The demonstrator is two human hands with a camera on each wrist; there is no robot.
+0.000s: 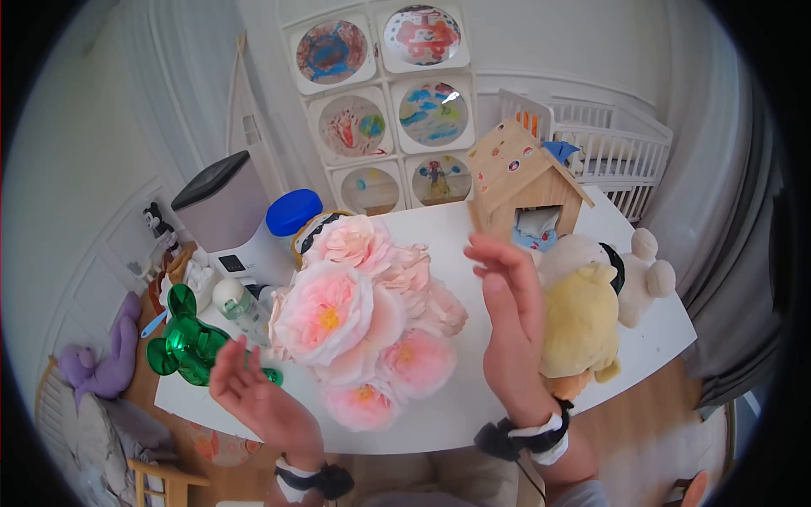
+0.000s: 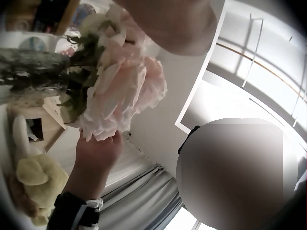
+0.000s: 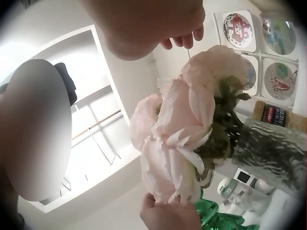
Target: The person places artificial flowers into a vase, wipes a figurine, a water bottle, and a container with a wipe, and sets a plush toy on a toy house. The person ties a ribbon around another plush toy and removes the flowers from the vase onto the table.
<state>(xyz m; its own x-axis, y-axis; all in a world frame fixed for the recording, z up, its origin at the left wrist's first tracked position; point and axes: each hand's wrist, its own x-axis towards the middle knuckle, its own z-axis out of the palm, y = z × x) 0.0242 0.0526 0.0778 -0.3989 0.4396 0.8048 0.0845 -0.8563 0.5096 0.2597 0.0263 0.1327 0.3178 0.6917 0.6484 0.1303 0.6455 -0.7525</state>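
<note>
A bouquet of large pale pink flowers (image 1: pixel 329 317) stands at the middle of the white table. Its green-leaved stems go into a clear textured glass vase (image 3: pixel 268 155), which the blooms hide in the head view. My left hand (image 1: pixel 266 410) is raised at the left of the blooms, fingers loosely bent and holding nothing. On the other side my right hand (image 1: pixel 514 329) is up with its fingers extended, also holding nothing. A shiny green bear-like figure (image 1: pixel 190 342) stands beyond my left hand, and a yellow plush toy (image 1: pixel 583 321) sits just right of my right hand.
On the white table (image 1: pixel 473 406) are a wooden toy house (image 1: pixel 519 182), a white plush toy (image 1: pixel 650 270), a pump bottle (image 1: pixel 241 308), a blue-lidded jar (image 1: pixel 294 213) and a grey-and-white appliance (image 1: pixel 232 220). A white crib (image 1: pixel 621 160) stands behind.
</note>
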